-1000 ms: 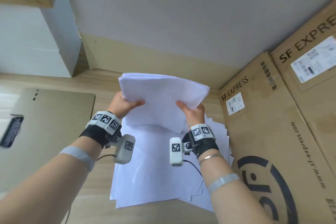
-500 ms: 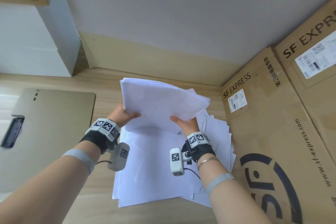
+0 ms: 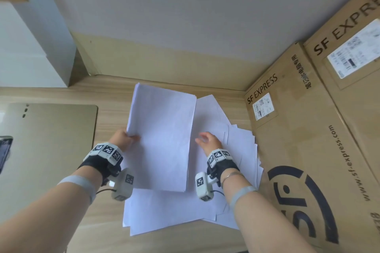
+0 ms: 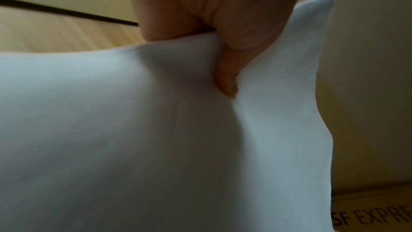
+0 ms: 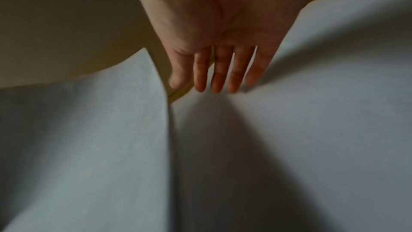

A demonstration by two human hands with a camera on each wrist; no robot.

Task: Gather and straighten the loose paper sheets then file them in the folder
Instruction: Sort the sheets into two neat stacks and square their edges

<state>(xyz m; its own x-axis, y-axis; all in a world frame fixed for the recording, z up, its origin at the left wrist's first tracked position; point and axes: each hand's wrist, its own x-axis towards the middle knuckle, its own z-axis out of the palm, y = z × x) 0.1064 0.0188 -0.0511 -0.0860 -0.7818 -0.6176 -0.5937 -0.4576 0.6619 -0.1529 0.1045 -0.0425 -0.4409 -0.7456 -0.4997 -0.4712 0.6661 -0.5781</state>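
Desk: light wood desk [image 3: 111, 96] ran up to a plain grey wall; every place below is given from the gathered stack.
Gathered stack: your gathered stack [image 3: 162, 139] of white sheets was lifted off the desk, its edges roughly squared, lying lengthwise away from you.
Left hand: your left hand [image 3: 123, 137] pinched the stack's left edge near the middle, thumb on top and fingers curled beneath; the left wrist view showed the thumb [image 4: 225, 70] pressing a dent into the paper.
Right hand: your right hand [image 3: 207, 141] was just right of the stack and off it, holding nothing. Its fingers [image 5: 219, 75] were stretched out straight over the loose sheets; whether the tips touched the paper could not be told.
Loose sheets: the loose sheets [image 3: 236, 150] lay fanned and crooked on the desk, under the stack and spreading out to its right and toward you.
Folder: the tan folder [image 3: 51, 150] lay flat and closed well to the stack's left.
Boxes: two cardboard boxes [image 3: 308, 129] printed SF EXPRESS stood to the stack's right, close against the loose sheets.
Dark object: partly cut off by the frame edge, left of the folder [image 3: 5, 150].
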